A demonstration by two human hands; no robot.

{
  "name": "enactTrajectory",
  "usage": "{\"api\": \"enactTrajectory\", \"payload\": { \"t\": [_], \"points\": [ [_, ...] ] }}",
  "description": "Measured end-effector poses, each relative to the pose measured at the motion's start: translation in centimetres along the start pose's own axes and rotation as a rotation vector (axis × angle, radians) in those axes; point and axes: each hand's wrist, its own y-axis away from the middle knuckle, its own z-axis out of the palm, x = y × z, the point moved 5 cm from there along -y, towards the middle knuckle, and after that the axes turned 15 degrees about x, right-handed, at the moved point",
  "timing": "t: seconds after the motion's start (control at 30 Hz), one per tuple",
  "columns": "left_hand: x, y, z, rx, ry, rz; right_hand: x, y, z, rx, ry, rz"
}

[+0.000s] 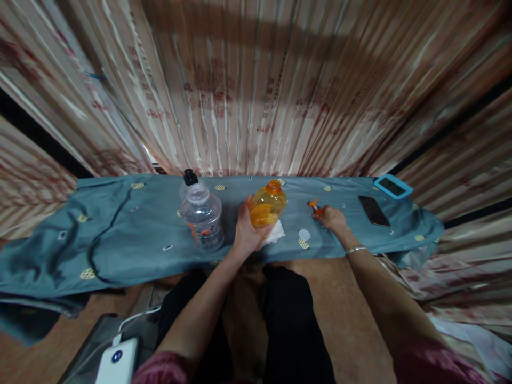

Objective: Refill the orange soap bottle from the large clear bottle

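Two bottles stood on the blue cloth (120, 234) that covered the table, and only the orange one was in hand. The left hand (245, 232) was wrapped around the side of the orange bottle (267, 209), which leaned a little toward one o'clock with its mouth uncapped, its base just above a folded white tissue (276, 233). At nine o'clock from it, near but apart, the clear bottle (202, 218) stood upright with a black cap on top. At three o'clock the right hand (333, 217) rested on the cloth with its fingers closed on a small orange piece (314, 205); whether that was the bottle's cap I could not tell. Between the hands, just beside the tissue, lay a small white disc (304, 234). Farther toward three o'clock sat a dark phone (373, 210) and a blue-framed device (393, 186). Judged from this, the chief risk was a spill: the bottle was open, tilted and gripped one-handed, so a slip or a deeper lean could send liquid onto the cloth, perhaps as far as the phone.
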Motion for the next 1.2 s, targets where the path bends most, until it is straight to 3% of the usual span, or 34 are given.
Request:
{"api": "enactTrajectory", "payload": {
  "t": [0.17,0.3,0.53,0.7,1.03,1.2],
  "points": [
    [-0.1,0.1,0.1,0.004,0.034,-0.017,0.2,1.4,-0.9,0.036,0.005,-0.018],
    [-0.2,0.2,0.0,-0.014,0.050,-0.043,-0.7,3.2,-2.7,0.151,-0.039,-0.050],
    [-1.1,-0.5,-0.1,0.030,0.063,-0.082,-6.3,6.9,-5.3,0.325,-0.385,-0.214],
    [-1.3,-1.0,0.2,0.053,0.096,-0.088,-9.0,8.5,-6.5,0.391,-0.616,-0.234],
    [-1.6,-0.9,0.9,0.043,0.072,-0.099,-10.3,10.6,-5.5,0.414,-0.980,-0.170],
    [-1.0,-0.5,0.8,0.009,0.074,-0.101,-9.8,12.9,-5.3,0.481,-1.081,-0.080]
  ]
}}
